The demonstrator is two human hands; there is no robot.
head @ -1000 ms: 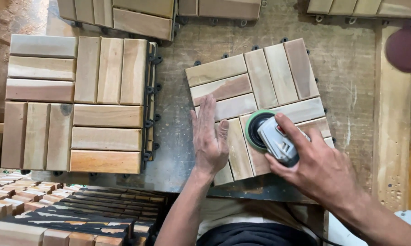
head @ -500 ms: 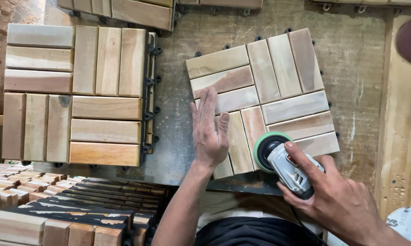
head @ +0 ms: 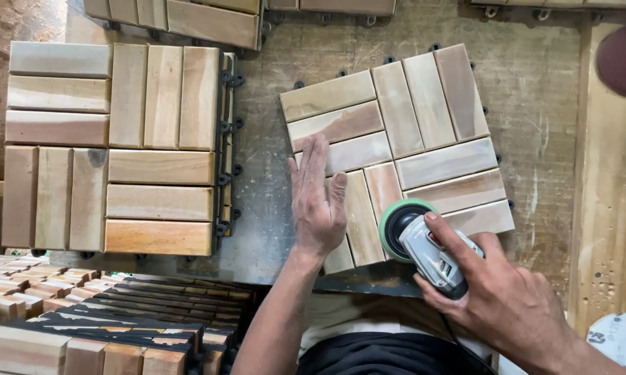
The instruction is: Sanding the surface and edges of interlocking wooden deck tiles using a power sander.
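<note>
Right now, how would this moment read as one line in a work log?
left hand: flat on wooden tile | right hand: grips grey sander | green pad: at tile's near edge | second tile: lies left

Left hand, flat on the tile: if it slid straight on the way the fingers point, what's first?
Probably the horizontal slats of the same wooden tile; the left hand points up-frame across them.

the left hand (head: 318, 201) covers the near-left slats of the pale wooden deck tile (head: 396, 149), and the green-rimmed sander (head: 424, 246) hides its near edge. the right hand (head: 497, 298) masks the sander's rear and cord. a dark red disc (head: 624, 59) and the far tiles (head: 181, 17) run off the frame.
</note>
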